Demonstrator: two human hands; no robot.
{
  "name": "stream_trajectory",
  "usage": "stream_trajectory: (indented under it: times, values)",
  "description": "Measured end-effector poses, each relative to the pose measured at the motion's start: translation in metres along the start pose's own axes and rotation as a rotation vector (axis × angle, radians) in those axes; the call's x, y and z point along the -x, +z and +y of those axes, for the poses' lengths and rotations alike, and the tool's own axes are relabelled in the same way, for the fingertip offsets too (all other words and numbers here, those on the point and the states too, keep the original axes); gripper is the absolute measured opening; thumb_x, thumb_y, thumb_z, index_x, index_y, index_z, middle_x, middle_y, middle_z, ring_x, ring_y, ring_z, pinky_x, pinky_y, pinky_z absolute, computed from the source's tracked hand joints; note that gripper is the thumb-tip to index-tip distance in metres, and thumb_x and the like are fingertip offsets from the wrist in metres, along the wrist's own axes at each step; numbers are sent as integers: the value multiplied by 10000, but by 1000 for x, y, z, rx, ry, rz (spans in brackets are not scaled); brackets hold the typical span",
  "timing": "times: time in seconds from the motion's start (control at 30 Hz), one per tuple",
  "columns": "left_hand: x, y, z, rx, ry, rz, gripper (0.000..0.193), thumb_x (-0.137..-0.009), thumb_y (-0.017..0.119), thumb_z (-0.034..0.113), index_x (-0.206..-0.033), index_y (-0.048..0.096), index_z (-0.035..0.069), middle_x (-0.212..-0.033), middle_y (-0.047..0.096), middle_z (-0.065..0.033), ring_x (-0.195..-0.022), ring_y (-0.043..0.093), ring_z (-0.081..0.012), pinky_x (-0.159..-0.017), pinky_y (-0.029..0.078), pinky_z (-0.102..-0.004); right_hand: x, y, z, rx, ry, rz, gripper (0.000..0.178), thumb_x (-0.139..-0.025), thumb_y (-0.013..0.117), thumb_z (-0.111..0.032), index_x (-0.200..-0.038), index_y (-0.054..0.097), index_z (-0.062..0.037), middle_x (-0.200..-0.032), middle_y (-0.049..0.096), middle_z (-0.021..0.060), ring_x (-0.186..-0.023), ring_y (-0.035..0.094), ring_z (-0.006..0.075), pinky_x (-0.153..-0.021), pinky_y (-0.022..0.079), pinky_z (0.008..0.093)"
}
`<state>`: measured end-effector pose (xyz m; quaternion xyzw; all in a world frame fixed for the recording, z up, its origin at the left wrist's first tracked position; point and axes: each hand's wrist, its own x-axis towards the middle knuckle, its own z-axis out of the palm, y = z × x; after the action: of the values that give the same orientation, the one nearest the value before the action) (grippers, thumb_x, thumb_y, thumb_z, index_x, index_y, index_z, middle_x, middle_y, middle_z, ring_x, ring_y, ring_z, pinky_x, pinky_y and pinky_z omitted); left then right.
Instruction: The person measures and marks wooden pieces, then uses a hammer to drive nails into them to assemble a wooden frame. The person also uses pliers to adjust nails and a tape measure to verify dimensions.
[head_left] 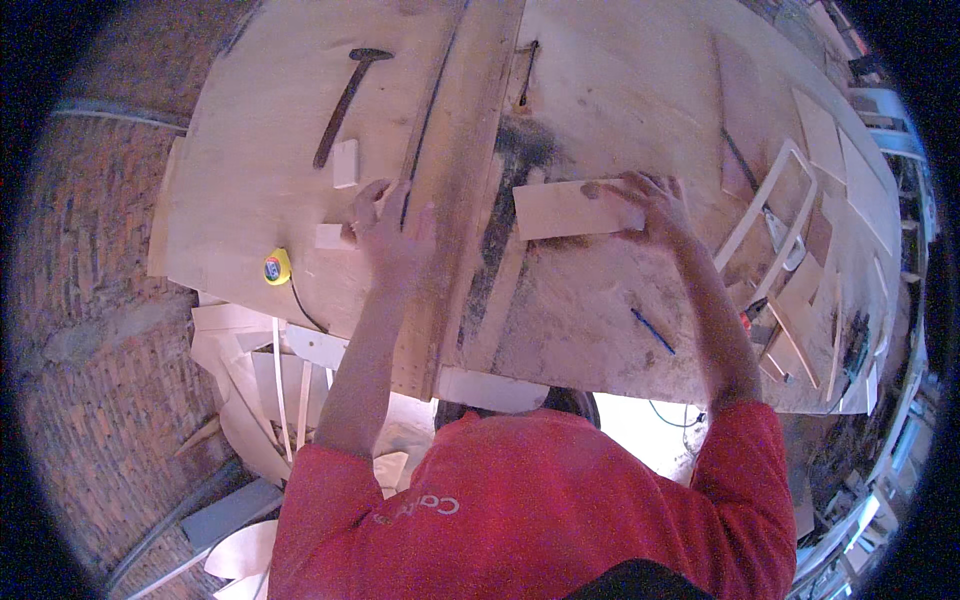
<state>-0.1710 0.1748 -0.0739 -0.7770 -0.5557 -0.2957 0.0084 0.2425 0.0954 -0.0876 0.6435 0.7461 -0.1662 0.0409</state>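
Observation:
My right hand (655, 207) is closed around the right end of a flat rectangular piece of light wood (560, 209), which lies over the right part of the worktable (600, 300). My left hand (388, 228) rests at the left edge of a long wooden board (455, 190) running from near to far across the table. Its fingers are apart, and I see nothing held in them. Beside that hand lie two small pale wood blocks, one block (345, 163) farther off and another block (332, 237) close to the wrist.
A hammer (345, 105) lies far left, a yellow tape measure (277, 267) at the left edge. A blue pen (653, 331) is near my right forearm. Wooden frames (770, 205) and thin offcuts cover the right side. More wood scraps (250, 360) lie below the table's left edge.

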Motion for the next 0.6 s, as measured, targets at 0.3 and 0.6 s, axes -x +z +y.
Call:
stream_trajectory:
  times: [0.3,0.6]
  values:
    - [-54,50,24,-73,230,-195,322,-842,709,257,-1130,695,112,-1230,621,-16,-1207,519,-263,-1000,304,-569,-50,9,-35,-21,161,256,722,-771,799,-478,-1437,551,-354,-1556,436,83,-1445,363,371,-1143,180,732]
    - [-66,89,30,-114,567,-480,361,-888,631,257,-1209,672,98,-1383,578,-63,-1342,453,-312,-1073,244,-686,-64,25,-31,-63,134,299,680,-754,804,-487,-1387,608,-338,-1546,436,112,-1443,348,396,-1144,172,736]
